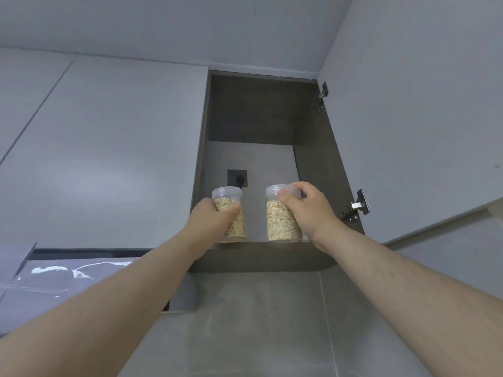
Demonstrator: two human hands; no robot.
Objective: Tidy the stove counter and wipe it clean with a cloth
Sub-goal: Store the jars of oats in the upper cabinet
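Left jar [228, 194] and right jar [280, 221], both clear plastic, lidded and filled with oats, are pictured upright and side by side with a gap between them, at the front edge of an open wall cabinet [258, 258] seen from below. The left jar is gripped low on its body by the left hand [215, 217], with the thumb curled across the front of the oats and the fingers wrapped round the far side, where they are hidden. The right jar is held near its top by the right hand [307, 208], with the thumb pressed against the front just under the lid and the fingers curled round the right side of the rim. Whether the jar bases are set down on the cabinet floor or held just above it cannot be told. On the pale back panel, behind and just above the left jar, a dark socket [232, 174] is seen with a black plug [240, 181] in it. The door [408, 131] is swung open to the right and carried on metal hinges [359, 205]. Closed pale fronts [109, 131] are ranged to the left, a glossy grey panel [68, 281] is seen below them, and grey tiles [245, 322] are laid beneath the cabinet.
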